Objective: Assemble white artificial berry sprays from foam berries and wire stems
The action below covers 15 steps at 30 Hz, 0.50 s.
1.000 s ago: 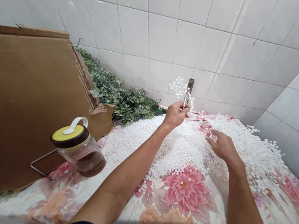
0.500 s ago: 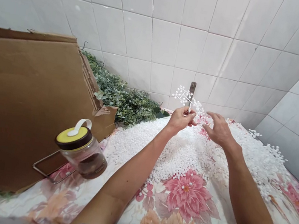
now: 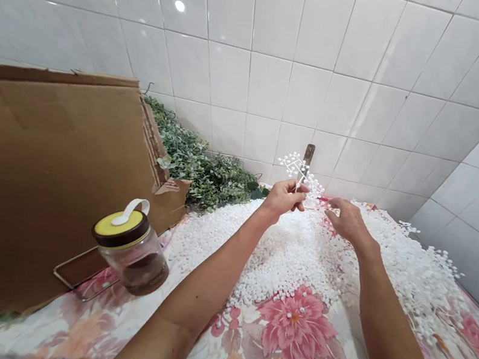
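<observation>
My left hand point(image 3: 281, 197) is raised over a heap of small white beads point(image 3: 296, 250) and pinches the stem of a white beaded sprig point(image 3: 299, 168), which stands upright above its fingers. My right hand point(image 3: 345, 219) hovers just to the right of it, palm down, fingers curled and close together near the sprig's lower beads; whether they hold anything I cannot make out. More white beaded sprigs point(image 3: 418, 264) lie piled to the right on the flowered cloth point(image 3: 288, 328).
A large cardboard sheet point(image 3: 39, 170) leans at the left. A clear jar with a yellow lid point(image 3: 132, 244) lies tilted on a wire stand beside it. Green artificial foliage point(image 3: 198, 166) is heaped along the white tiled wall. A dark metal piece point(image 3: 308, 153) sticks up behind the hands.
My right hand rose from the bead heap and moved left, up to the sprig in my left hand. The left hand kept its pinch on the sprig. The view tilted slightly.
</observation>
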{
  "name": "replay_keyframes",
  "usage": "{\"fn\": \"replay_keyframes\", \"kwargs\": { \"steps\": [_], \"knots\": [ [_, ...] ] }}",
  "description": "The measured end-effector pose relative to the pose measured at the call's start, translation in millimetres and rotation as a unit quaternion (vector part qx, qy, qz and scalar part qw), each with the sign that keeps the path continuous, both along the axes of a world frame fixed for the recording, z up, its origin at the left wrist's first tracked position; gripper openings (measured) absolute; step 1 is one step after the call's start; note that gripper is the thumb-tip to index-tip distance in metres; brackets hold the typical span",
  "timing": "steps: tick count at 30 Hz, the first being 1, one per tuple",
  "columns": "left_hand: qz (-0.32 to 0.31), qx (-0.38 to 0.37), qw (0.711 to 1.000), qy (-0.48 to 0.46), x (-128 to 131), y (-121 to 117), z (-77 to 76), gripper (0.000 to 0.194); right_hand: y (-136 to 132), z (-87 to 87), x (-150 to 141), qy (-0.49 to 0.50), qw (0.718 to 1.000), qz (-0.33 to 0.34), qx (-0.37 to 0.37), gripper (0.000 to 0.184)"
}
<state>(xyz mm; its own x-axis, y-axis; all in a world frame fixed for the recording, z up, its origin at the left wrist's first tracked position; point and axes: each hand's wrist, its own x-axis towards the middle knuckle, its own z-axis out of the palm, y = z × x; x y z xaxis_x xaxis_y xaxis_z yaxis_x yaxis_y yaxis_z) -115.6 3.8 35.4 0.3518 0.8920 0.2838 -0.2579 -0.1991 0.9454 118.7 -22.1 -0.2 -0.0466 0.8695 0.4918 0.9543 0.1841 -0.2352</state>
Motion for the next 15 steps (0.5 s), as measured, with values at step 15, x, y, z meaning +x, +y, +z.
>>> {"fn": "replay_keyframes", "kwargs": {
  "steps": [15],
  "knots": [
    [-0.073, -0.018, 0.992, -0.105, -15, 2, 10.3, 0.032, 2, -47.0, 32, -0.083, 0.96, -0.201, -0.179, 0.037]
  ]
}}
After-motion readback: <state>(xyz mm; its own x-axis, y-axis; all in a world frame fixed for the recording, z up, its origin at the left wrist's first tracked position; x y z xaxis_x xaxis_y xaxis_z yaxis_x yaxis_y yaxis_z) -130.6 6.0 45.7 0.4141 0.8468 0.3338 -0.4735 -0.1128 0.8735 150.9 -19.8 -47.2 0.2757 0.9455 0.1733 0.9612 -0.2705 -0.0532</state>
